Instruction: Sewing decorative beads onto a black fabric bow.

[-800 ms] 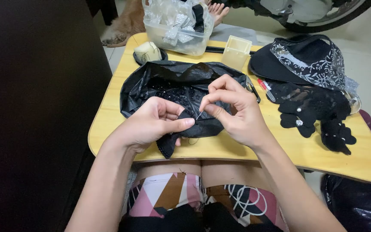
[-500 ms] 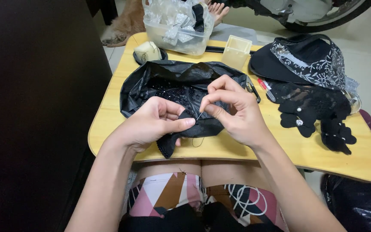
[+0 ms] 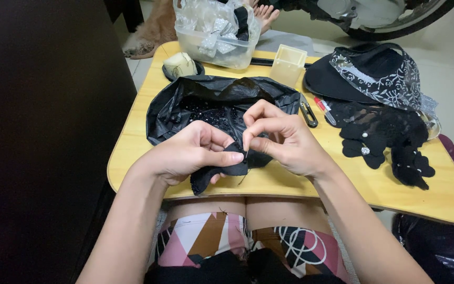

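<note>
A black fabric piece [image 3: 227,169] is held over the near edge of the surface [image 3: 132,142], just in front of the black bag [image 3: 185,108]. The left hand [image 3: 187,152] is closed on it, thumb pressed along its top edge, the lower end hanging out below the palm. The right hand [image 3: 279,139] is pinched shut at the fabric's right edge, thumb and forefinger tips together as on a needle; the needle itself is too small to make out. Compared with 0.8 s ago, hardly any shift is noted: both hands kept in the same pinch, fabric in the same place; judged as one stitch in slow progress. Beads are seen inside the bag. Further out: a clear tub [image 3: 214,42], a small square box [image 3: 288,63], snips [image 3: 307,113], black flowers [image 3: 384,142], a lace-trimmed cap [image 3: 369,73].
</note>
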